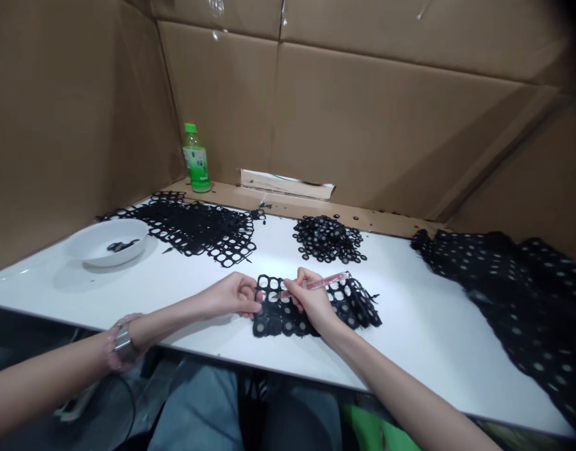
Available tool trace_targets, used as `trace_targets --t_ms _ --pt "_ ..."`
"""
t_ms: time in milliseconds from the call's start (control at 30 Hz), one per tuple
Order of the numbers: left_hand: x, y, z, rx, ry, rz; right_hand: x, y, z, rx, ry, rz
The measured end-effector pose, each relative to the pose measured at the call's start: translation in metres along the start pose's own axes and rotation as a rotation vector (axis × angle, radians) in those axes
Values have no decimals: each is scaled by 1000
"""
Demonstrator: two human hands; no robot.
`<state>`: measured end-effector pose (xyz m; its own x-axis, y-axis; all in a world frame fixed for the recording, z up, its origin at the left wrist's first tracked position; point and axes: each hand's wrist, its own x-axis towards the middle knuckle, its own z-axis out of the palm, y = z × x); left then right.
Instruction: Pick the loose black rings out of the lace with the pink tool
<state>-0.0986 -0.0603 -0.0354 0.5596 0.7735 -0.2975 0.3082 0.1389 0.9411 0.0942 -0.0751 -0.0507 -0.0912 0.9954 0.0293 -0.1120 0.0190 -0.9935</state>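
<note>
Both hands engaged on a perforated black piece at the front of the surface

The black perforated piece (pixel 269 327) lies on the white surface (pixel 419 351), near its front edge and directly before the person. Its upper rows at the left show open holes with white beneath; the lower rows carry greyish centres. Its right end is bunched.

Left grip (pixel 243 297): thumb and fingers pinched at the piece's left edge. Right grip (pixel 307 300): closed around a slender tool with a reddish barrel (pixel 326 281), its tip pointing left over the open holes; contact at the tip cannot be confirmed.

Beyond the hands sits a heap of small black rings (pixel 329 239). Left of it lies black netting (pixel 198 227), and nearer the left end a white bowl (pixel 91 243) containing a few dark pieces. A larger black sheet (pixel 504 282) covers the right side. A green-capped bottle (pixel 196 164) stands at the back, near the cardboard wall (pixel 344 106).
</note>
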Motion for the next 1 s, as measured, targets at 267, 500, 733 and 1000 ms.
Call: trace_targets --t_ms 267,500,733,1000 --pt "-1 2 1 -72 10 -37 -4 -6 5 -189 -47 39" --pt "0 -4 -1 -74 8 -4 -4 -1 6 -166 -115 22" --pt "-4 3 4 -28 68 2 -8 -3 9 -371 -164 -74" --pt "-7 12 5 -35 76 15 -6 -8 10 -302 -181 -32"
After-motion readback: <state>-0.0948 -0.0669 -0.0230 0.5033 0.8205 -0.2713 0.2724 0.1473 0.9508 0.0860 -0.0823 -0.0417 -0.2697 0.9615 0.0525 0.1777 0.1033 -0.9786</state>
